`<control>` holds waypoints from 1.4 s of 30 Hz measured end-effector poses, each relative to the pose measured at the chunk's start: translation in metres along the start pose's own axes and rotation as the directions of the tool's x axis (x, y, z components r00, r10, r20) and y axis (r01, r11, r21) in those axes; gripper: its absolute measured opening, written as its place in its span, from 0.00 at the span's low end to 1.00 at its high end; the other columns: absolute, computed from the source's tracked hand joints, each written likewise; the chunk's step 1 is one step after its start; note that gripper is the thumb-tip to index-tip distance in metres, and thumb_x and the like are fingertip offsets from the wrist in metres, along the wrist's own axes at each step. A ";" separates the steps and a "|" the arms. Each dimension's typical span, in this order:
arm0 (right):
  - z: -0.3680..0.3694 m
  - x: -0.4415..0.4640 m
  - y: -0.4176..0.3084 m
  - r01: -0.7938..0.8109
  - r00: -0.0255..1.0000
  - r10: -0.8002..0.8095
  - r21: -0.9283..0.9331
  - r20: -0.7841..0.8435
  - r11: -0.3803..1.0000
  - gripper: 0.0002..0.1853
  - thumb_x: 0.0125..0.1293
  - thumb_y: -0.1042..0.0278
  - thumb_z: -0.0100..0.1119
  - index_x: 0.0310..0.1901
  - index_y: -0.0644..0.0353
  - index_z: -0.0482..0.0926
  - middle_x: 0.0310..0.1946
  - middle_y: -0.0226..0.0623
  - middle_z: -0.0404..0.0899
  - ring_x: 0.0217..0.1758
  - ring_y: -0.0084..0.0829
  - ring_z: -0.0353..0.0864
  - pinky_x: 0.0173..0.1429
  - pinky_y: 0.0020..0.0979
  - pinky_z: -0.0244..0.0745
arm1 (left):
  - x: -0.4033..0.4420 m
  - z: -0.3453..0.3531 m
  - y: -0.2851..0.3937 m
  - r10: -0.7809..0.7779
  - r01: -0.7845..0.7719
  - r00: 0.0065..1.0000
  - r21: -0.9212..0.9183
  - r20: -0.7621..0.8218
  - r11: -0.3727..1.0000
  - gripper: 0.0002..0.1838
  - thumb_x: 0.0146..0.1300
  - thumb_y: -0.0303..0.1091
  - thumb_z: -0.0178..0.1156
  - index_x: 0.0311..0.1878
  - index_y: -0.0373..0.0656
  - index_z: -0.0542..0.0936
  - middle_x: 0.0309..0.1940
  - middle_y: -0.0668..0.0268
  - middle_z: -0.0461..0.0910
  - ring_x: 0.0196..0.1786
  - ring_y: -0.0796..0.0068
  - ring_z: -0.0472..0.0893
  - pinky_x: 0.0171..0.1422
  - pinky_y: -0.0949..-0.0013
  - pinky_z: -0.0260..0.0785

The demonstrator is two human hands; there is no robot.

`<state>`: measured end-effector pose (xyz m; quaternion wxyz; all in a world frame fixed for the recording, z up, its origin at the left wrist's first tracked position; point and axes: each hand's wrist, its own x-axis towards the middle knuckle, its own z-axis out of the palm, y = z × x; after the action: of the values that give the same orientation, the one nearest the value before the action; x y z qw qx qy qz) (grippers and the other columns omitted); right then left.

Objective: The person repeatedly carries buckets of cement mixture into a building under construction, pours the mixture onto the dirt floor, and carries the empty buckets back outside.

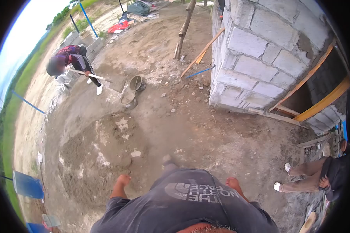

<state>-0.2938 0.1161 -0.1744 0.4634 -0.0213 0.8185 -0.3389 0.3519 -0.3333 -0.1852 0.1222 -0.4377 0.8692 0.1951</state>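
Grey, damp-looking mix [101,155] is spreading in a low, rough heap over the ground [206,136], with pale patches showing on it, and it's lying ahead and to the left of the wearer. The left hand [124,179] is hanging just beside the heap's near side, its fingers looking curled; whether it's clenched or loose, I cannot tell. The right hand [232,182] is hanging over on the other side of the dark shirt [198,194], well apart from the heap, and its grip is also too small to read. No tool is showing in either hand.

Up at the far left, 1 person [68,62] is bending forward and holding a shovel [85,73], its handle slanting down toward the ground. Near its low end, 2 buckets are sitting close together: a dark one [137,83] is tilting, and a second one [128,100] is holding grey material. Grey blocks [66,79] are standing behind that person.

Over to the right, a block wall [256,58] is rising, with a plank [204,52] leaning by its corner. Another person [318,176] is showing at the right edge, while a blue barrel [28,185] is showing at lower left.
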 end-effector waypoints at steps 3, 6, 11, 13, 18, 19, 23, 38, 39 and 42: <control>0.011 -0.006 0.002 -0.082 0.997 0.081 0.075 0.008 0.994 0.09 0.61 0.69 0.54 0.37 0.62 0.82 0.24 0.35 0.80 0.22 0.27 0.77 0.25 0.30 0.70 | 0.001 -0.023 0.024 -0.193 0.219 0.930 -0.052 0.311 0.974 0.19 0.66 0.46 0.51 0.51 0.47 0.82 0.52 0.54 0.80 0.57 0.52 0.77 0.63 0.57 0.68; 0.013 -0.011 -0.006 -0.110 0.994 0.111 0.081 -0.009 0.991 0.09 0.61 0.68 0.54 0.37 0.63 0.81 0.24 0.35 0.80 0.22 0.28 0.77 0.24 0.30 0.70 | 0.005 -0.033 0.040 -0.258 0.330 0.915 -0.204 0.311 0.922 0.19 0.66 0.46 0.51 0.51 0.46 0.82 0.51 0.54 0.80 0.56 0.52 0.78 0.62 0.58 0.69; -0.003 -0.007 -0.011 -0.006 0.999 0.008 -0.045 0.041 0.999 0.10 0.62 0.66 0.54 0.37 0.63 0.81 0.23 0.34 0.79 0.21 0.27 0.77 0.23 0.30 0.70 | 0.017 -0.075 0.077 -0.379 0.462 0.862 -0.214 0.338 0.861 0.18 0.67 0.45 0.52 0.50 0.46 0.82 0.49 0.54 0.81 0.55 0.53 0.78 0.60 0.58 0.69; -0.007 0.004 -0.001 -0.018 1.000 0.016 0.063 0.023 0.998 0.07 0.61 0.70 0.53 0.35 0.64 0.79 0.25 0.36 0.78 0.23 0.29 0.77 0.24 0.31 0.68 | 0.017 -0.076 0.083 -0.399 0.493 0.848 -0.245 0.347 0.835 0.18 0.66 0.45 0.52 0.50 0.46 0.82 0.50 0.55 0.81 0.55 0.53 0.78 0.61 0.59 0.69; -0.008 0.006 0.005 -0.074 0.996 0.081 0.172 -0.036 0.982 0.07 0.61 0.73 0.52 0.36 0.62 0.79 0.24 0.35 0.77 0.24 0.28 0.76 0.24 0.31 0.68 | 0.016 -0.065 0.078 -0.405 0.518 0.846 -0.356 0.346 0.778 0.19 0.65 0.45 0.55 0.52 0.47 0.82 0.51 0.55 0.80 0.57 0.54 0.77 0.62 0.60 0.68; -0.008 0.003 0.007 -0.075 0.995 0.085 0.170 -0.050 0.983 0.07 0.62 0.72 0.52 0.37 0.63 0.80 0.24 0.35 0.78 0.23 0.28 0.77 0.25 0.30 0.69 | 0.013 -0.065 0.080 -0.385 0.486 0.860 -0.310 0.334 0.817 0.19 0.64 0.45 0.55 0.53 0.47 0.81 0.51 0.56 0.80 0.57 0.55 0.77 0.62 0.60 0.68; -0.004 -0.003 0.017 -0.023 0.999 0.029 0.196 -0.027 0.980 0.08 0.61 0.71 0.54 0.38 0.63 0.81 0.24 0.34 0.79 0.23 0.27 0.78 0.26 0.29 0.71 | 0.007 -0.048 0.069 -0.353 0.417 0.903 -0.296 0.247 0.859 0.15 0.64 0.40 0.59 0.47 0.42 0.83 0.35 0.63 0.82 0.38 0.68 0.79 0.46 0.65 0.71; 0.000 -0.006 0.013 -0.028 1.000 0.028 0.104 -0.004 0.994 0.09 0.64 0.69 0.54 0.42 0.63 0.80 0.28 0.38 0.81 0.28 0.30 0.79 0.30 0.32 0.72 | -0.002 -0.077 0.050 -0.408 0.497 0.862 -0.342 0.301 0.798 0.18 0.63 0.45 0.57 0.50 0.46 0.83 0.49 0.55 0.81 0.54 0.54 0.79 0.60 0.59 0.70; 0.002 -0.005 0.012 -0.042 0.999 0.043 0.084 -0.017 0.996 0.10 0.65 0.68 0.54 0.42 0.63 0.80 0.28 0.38 0.81 0.28 0.30 0.79 0.30 0.32 0.72 | 0.000 -0.077 0.050 -0.435 0.529 0.845 -0.362 0.312 0.767 0.18 0.63 0.46 0.56 0.50 0.46 0.83 0.49 0.55 0.81 0.54 0.54 0.79 0.60 0.59 0.70; 0.007 -0.003 0.011 -0.077 0.996 0.080 0.071 -0.038 0.994 0.10 0.65 0.67 0.53 0.42 0.63 0.80 0.28 0.37 0.81 0.29 0.30 0.79 0.30 0.31 0.72 | -0.001 -0.079 0.052 -0.418 0.501 0.860 -0.332 0.292 0.799 0.19 0.63 0.46 0.56 0.50 0.46 0.83 0.49 0.55 0.81 0.54 0.53 0.79 0.60 0.59 0.70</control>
<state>-0.2840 0.1218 -0.1807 0.4602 0.0340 0.8155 -0.3491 0.3072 -0.3399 -0.1027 0.1635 -0.6291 0.6609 0.3752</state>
